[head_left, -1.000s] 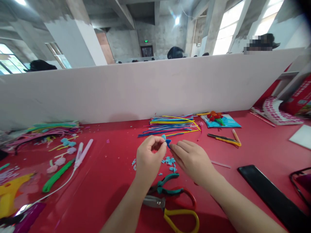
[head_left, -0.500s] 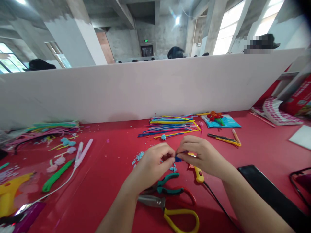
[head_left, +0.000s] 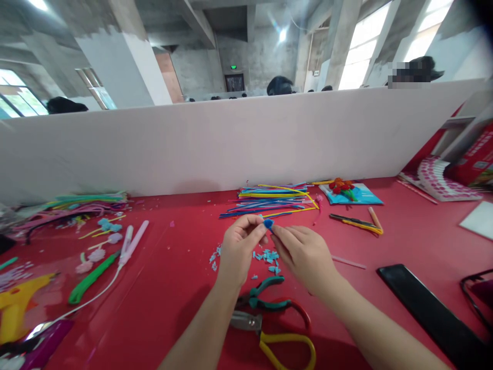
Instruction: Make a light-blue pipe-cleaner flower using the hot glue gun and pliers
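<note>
My left hand (head_left: 241,246) and my right hand (head_left: 304,254) meet above the red table. Between their fingertips they pinch a small dark-blue piece (head_left: 268,223), fuzzy-looking and rounded; its exact shape is too small to make out. Under and between the hands lie light-blue snippets (head_left: 265,255). Close to my wrists, pliers with teal and red handles (head_left: 269,303) rest beside scissors with yellow handles (head_left: 287,339). Just beyond the fingers is a bundle of coloured pipe cleaners (head_left: 269,200).
Along the back runs a white partition (head_left: 231,144). On the left are a yellow glue gun (head_left: 23,303), a green-handled tool (head_left: 92,277) and a pink two-armed corded tool (head_left: 133,241). A black flat case (head_left: 423,303), tweezers (head_left: 356,223) and a red flower (head_left: 341,186) lie right.
Both hands have turned and moved slightly, raising the blue piece up and to the left. The yellow corded tool by the right hand is now out of sight.
</note>
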`<state>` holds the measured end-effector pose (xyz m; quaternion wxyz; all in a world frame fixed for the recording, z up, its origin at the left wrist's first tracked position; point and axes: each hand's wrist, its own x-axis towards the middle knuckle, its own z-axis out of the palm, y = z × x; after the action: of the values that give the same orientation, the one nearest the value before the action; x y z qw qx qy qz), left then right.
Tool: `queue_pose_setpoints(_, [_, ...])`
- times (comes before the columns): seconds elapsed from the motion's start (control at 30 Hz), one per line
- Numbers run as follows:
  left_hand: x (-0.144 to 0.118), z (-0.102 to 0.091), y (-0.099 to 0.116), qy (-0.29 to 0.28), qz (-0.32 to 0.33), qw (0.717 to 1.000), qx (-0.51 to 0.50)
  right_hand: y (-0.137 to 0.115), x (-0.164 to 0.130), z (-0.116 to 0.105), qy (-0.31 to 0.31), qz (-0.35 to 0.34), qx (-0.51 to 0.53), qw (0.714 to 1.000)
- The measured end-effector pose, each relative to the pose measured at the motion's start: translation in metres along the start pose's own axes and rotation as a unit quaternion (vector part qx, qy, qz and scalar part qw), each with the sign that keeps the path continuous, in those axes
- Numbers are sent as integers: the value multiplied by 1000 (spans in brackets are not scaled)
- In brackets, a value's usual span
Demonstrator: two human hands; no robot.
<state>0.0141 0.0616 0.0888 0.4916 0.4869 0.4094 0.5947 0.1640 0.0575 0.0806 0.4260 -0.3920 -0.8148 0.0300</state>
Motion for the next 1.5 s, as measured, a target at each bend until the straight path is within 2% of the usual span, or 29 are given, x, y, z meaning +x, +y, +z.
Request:
queue_pose_setpoints(0.13, [2, 1, -1, 40, -4, 999, 9, -4, -2, 0, 27, -16, -20, 999])
queue_pose_setpoints(0.17, [2, 1, -1, 40, -7, 999, 11, -5, -2, -1, 15, -23, -6, 1000])
queue_pose_setpoints(0.27, [-1, 3, 0, 39, 0, 997, 65, -7, -2, -2, -73, -48, 24, 996])
queue_pose_setpoints(0.4, [-3, 4, 0, 60, 83, 965, 240, -6, -1, -8, -139, -56, 21, 988])
queue_pose_setpoints(0.43, [-2, 3, 0, 56, 88, 958, 266, -5, -1, -11, -155, -52, 45, 985])
queue_pose_setpoints(0.5, [0, -1, 2, 30, 55, 961, 269, 0, 1, -18, -175, -33, 115, 977])
queue_pose_setpoints(0.53, [1, -2, 3, 9, 26, 967, 254, 2, 3, -21, -161, -15, 145, 976])
queue_pose_setpoints(0.6, [1, -5, 5, -44, -25, 976, 212, 8, 7, -23, -87, 30, 164, 982])
queue_pose_setpoints(0.67, [0, -5, 8, -75, -38, 978, 191, 13, 12, -22, -40, 84, 190, 977])
queue_pose_setpoints(0.73, [-2, -3, 10, -85, -33, 978, 189, 16, 16, -19, -58, 151, 278, 947])
queue_pose_setpoints(0.8, [-3, -2, 11, -87, -37, 982, 165, 18, 17, -14, -76, 212, 366, 903])
queue_pose_setpoints(0.9, [-1, -1, 11, -100, -63, 991, 59, 18, 15, -9, -51, 261, 422, 867])
queue_pose_setpoints(1.0, [0, 0, 8, -91, -50, 994, -19, 16, 12, -7, 1, 297, 468, 833])
queue_pose_setpoints(1.1, [-5, 7, 3, -54, -3, 999, -3, 10, 10, -3, 59, 316, 498, 805])
queue_pose_setpoints(1.2, [-13, 17, 0, -15, 33, 999, 34, 1, 7, 0, 95, 321, 510, 792])
queue_pose_setpoints(1.27, [-17, 21, -1, 15, 48, 998, 40, -3, 5, 1, 103, 314, 502, 799])
queue_pose_setpoints(1.37, [-17, 21, -1, 39, 37, 998, 36, -4, 5, -2, 77, 276, 444, 849])
queue_pose_setpoints(1.43, [-14, 18, 0, 30, 11, 999, 25, -2, 7, -6, 40, 246, 408, 878])
queue_pose_setpoints(1.5, [-12, 14, 1, 10, -10, 1000, 23, 2, 9, -11, 7, 235, 412, 881])
